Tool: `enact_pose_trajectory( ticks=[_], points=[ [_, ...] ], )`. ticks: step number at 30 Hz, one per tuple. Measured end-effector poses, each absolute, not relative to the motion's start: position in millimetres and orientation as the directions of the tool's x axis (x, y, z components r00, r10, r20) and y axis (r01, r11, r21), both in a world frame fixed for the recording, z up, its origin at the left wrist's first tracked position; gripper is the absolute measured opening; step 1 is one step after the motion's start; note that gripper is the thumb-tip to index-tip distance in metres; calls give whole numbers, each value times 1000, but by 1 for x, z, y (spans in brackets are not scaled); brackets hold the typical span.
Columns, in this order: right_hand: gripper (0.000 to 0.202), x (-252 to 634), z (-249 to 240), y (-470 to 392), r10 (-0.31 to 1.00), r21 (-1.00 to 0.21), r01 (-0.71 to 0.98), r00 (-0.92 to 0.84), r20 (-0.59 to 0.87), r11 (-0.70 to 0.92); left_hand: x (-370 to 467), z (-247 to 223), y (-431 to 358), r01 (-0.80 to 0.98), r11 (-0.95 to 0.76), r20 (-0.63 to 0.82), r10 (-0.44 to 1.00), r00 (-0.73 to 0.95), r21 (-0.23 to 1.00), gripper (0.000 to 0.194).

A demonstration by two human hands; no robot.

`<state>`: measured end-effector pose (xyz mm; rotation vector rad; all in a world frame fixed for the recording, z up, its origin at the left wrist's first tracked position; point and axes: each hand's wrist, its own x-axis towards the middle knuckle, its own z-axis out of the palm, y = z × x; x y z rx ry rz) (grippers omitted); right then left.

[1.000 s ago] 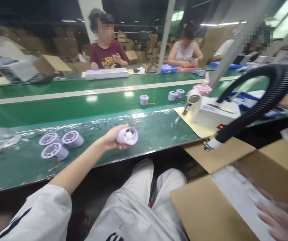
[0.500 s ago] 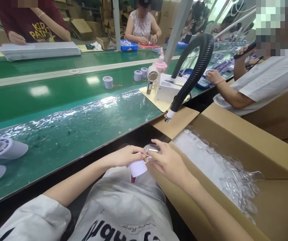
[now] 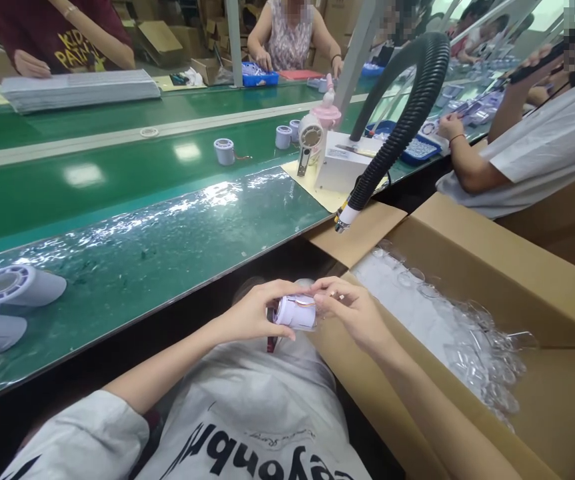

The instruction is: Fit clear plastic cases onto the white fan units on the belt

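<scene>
Over my lap, my left hand (image 3: 260,312) is wrapped round a lavender plastic cylinder (image 3: 297,315), thumb below and fingers above. The cylinder lies on its side, and thin red-brown wires run along it. My right hand (image 3: 352,310) is closed at the cylinder's right end, pinching those wires, whose small white connector (image 3: 341,297) shows between the fingers. Clear plastic edges the cylinder's lower right side; its full shape is hidden. On the bench at left lie more lavender cylinders (image 3: 42,285), with wires hanging from the nearer one.
An open carton (image 3: 447,230) of clear plastic pieces (image 3: 487,353) stands at my right. A black corrugated hose (image 3: 407,127) arches from a white box (image 3: 342,170) on the bench. More cylinders (image 3: 225,152) stand on the green conveyor (image 3: 132,173). Co-workers sit opposite and at right.
The cylinder has turned onto its side, exposing its wires. My left hand has opened wider round it, while my right hand has gone from the clear piece to the wires.
</scene>
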<state>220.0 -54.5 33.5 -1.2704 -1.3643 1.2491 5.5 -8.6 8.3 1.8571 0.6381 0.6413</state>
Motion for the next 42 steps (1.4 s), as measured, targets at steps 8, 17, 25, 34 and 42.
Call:
enact_pose_trajectory(
  ticks=[8,17,25,34,42],
  points=[
    [39,230,25,-68,926,-882,340,-301,228,327,5,14,-20,-29,129,-80,759,647,991,59],
    [43,231,32,-77,942,-941,253,-302,146,226,1,22,-21,-32,35,-1,683,730,999,76],
    [44,231,33,-76,956,-991,132,-293,-31,8,-3,24,-23,1,-45,30,684,729,999,78],
    [45,230,27,-74,940,-986,-4,-304,-157,-166,-4,23,-23,-1,-82,56,677,734,997,79],
    [47,227,25,-71,922,-959,-46,-294,-253,-279,-5,22,-24,8,-100,64,694,717,995,79]
  ],
)
